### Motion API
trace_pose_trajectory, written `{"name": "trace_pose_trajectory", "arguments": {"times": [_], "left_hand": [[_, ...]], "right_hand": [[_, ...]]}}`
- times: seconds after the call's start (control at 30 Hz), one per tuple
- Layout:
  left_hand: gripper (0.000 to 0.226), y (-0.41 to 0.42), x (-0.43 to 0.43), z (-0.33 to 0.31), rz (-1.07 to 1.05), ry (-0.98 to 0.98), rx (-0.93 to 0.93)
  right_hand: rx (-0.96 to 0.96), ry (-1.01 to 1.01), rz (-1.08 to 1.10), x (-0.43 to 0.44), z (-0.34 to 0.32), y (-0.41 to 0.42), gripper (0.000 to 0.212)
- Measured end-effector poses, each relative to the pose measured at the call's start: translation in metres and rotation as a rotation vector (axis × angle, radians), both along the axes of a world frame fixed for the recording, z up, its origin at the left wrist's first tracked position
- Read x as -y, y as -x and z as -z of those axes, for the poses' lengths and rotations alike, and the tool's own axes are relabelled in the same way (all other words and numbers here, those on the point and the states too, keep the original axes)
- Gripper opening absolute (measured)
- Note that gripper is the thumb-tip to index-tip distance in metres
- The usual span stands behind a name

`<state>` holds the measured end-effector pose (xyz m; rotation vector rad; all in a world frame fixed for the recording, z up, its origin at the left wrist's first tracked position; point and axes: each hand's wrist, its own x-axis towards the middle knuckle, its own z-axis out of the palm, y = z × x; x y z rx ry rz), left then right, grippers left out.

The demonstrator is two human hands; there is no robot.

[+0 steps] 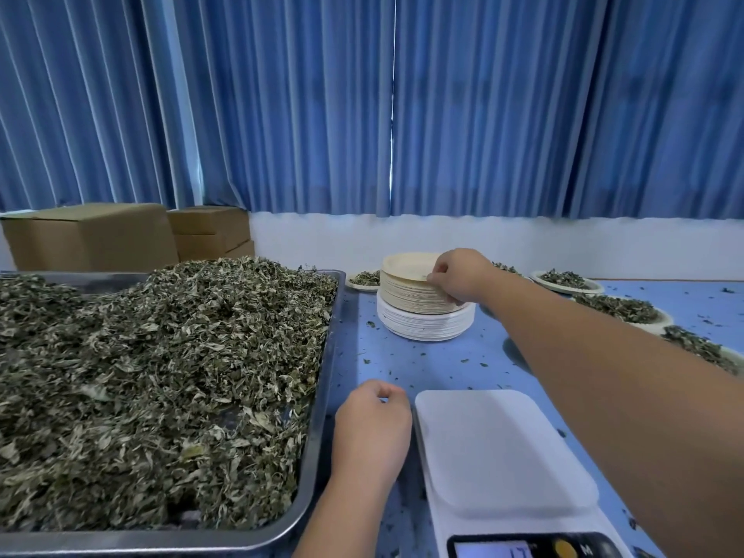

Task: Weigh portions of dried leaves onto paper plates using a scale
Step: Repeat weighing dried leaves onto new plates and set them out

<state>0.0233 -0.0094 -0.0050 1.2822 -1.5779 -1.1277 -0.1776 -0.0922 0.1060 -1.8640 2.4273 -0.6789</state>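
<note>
A big metal tray (322,400) on the left is heaped with dried leaves (161,356). A white scale (499,449) sits at the near right with a bare platform and a lit display (497,551). Behind it stands a stack of paper plates (406,294), beige ones on white ones. My right hand (459,277) reaches over the stack and pinches the right rim of the top plates. My left hand (372,420) rests on the blue table between tray and scale, its fingers loosely curled and holding nothing.
Several paper plates (622,310) with leaf portions line the right and far side of the blue table (435,364); another filled plate (364,279) lies behind the stack. Leaf crumbs dot the table. Cardboard boxes (92,237) stand at the back left, under blue curtains.
</note>
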Motion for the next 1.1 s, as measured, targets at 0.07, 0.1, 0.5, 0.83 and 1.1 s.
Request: {"name": "trace_pose_trajectory", "arguments": {"times": [0.07, 0.1, 0.5, 0.83, 1.1], "left_hand": [[0.016, 0.000, 0.000, 0.000, 0.005, 0.003, 0.002], [0.017, 0.000, 0.000, 0.000, 0.004, 0.007, 0.004], [0.014, -0.001, -0.002, -0.002, -0.002, 0.062, 0.019], [0.036, 0.001, -0.009, -0.018, 0.066, -0.255, -0.503], [0.019, -0.001, -0.018, -0.015, 0.111, -0.289, -0.392]], "right_hand": [[0.026, 0.045, 0.023, -0.002, -0.001, 0.001, 0.025], [0.070, 0.082, 0.030, -0.003, -0.002, 0.001, 0.022], [0.777, 0.567, 0.103, -0.095, 0.009, 0.007, 0.015], [0.670, 0.378, -0.124, -0.193, 0.066, -0.002, 0.025], [0.601, 0.299, -0.235, -0.212, 0.070, 0.003, 0.010]]}}
